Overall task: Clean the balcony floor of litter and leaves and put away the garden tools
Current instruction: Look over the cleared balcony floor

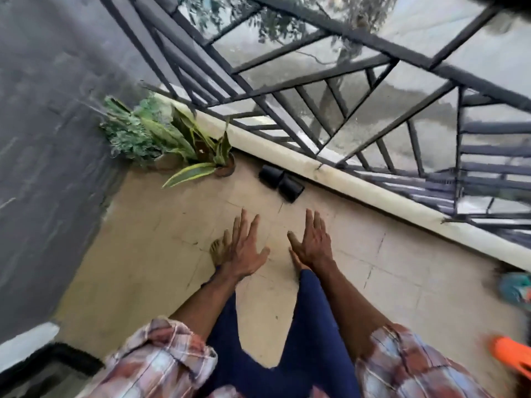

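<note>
Left hand: the left hand [244,251] is held flat over the floor, fingers straight and spread wide, holding nothing.
Right hand: the right hand [311,242] is just beside it, apart from it, also spread wide and holding nothing.
Floor: the pale tiled balcony floor [149,254] lies under both hands, with a bare foot [219,249] below the left one.
Pots: two black pots [280,183] lie on their sides, touching, against the ledge [359,193] under the railing [316,81].
Plants: a striped-leaf potted plant [201,147] and a bushy plant [129,133] stand in the corner by the grey wall [43,139].
Right edge: a teal thing [515,288] and an orange thing [511,357], too blurred to tell.
</note>
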